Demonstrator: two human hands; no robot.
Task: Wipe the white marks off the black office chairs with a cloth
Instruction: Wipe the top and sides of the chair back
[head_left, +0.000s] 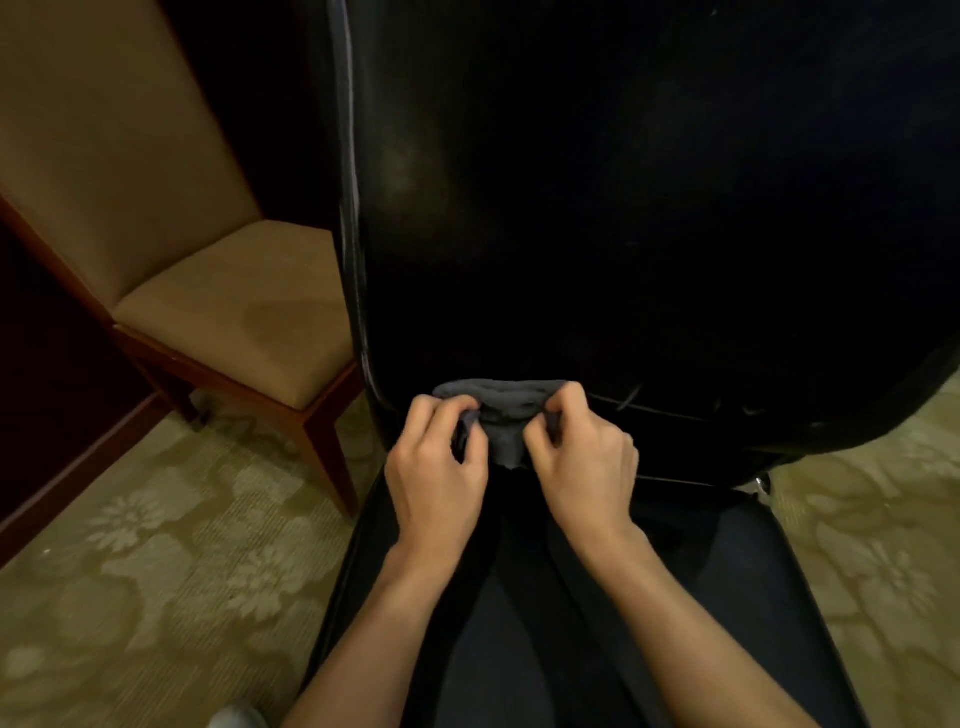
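The back of a black office chair (623, 208) fills the upper middle of the view. A faint whitish smudge (405, 171) shows on its left side, and pale scuffs run down its left edge (353, 208). A small grey cloth (506, 415) is bunched low in front of the chair back. My left hand (439, 478) pinches the cloth's left end with curled fingers. My right hand (584, 462) pinches its right end the same way. The two hands hold the cloth between them.
A tan upholstered chair (223, 322) with reddish wooden legs stands to the left, close to the black chair. Patterned beige carpet (156, 571) covers the floor on both sides. My dark-trousered legs (519, 649) are below the hands.
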